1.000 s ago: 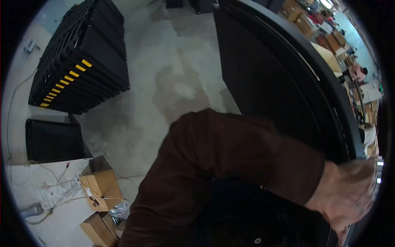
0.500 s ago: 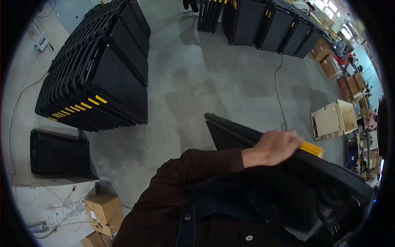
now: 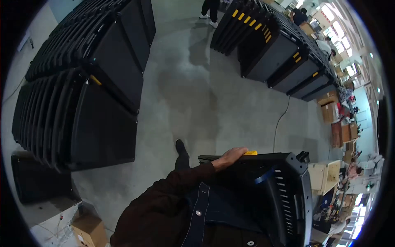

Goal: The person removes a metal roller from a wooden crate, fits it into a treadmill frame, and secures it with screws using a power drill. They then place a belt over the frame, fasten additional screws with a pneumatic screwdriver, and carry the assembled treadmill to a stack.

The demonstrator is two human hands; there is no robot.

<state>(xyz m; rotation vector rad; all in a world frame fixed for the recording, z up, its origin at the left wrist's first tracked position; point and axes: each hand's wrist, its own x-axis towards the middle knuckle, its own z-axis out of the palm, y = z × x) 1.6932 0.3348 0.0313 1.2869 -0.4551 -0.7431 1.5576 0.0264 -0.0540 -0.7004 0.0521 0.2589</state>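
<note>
My left hand (image 3: 231, 158) is closed over the top edge of a large black panel (image 3: 302, 191), beside a yellow strip (image 3: 250, 153). The panel stands upright against the front of my body, its slotted, framed side facing me. A dark curved part with a blue band (image 3: 264, 176) shows on or in front of that side; I cannot make out what it is. My right hand is not visible.
Stacked black panels (image 3: 105, 119) with yellow marks line the left. More panels (image 3: 267, 57) stand at the back right, with a person's legs (image 3: 210, 11) near them. A cable (image 3: 280, 121) crosses the floor. A wooden crate (image 3: 325, 176) and a cardboard box (image 3: 89, 230) stand nearby.
The view has shifted forward and turned, bringing the left stacks closer. The held panel has swung round, showing more of its slotted side. My left hand keeps its grip; a foot now shows.
</note>
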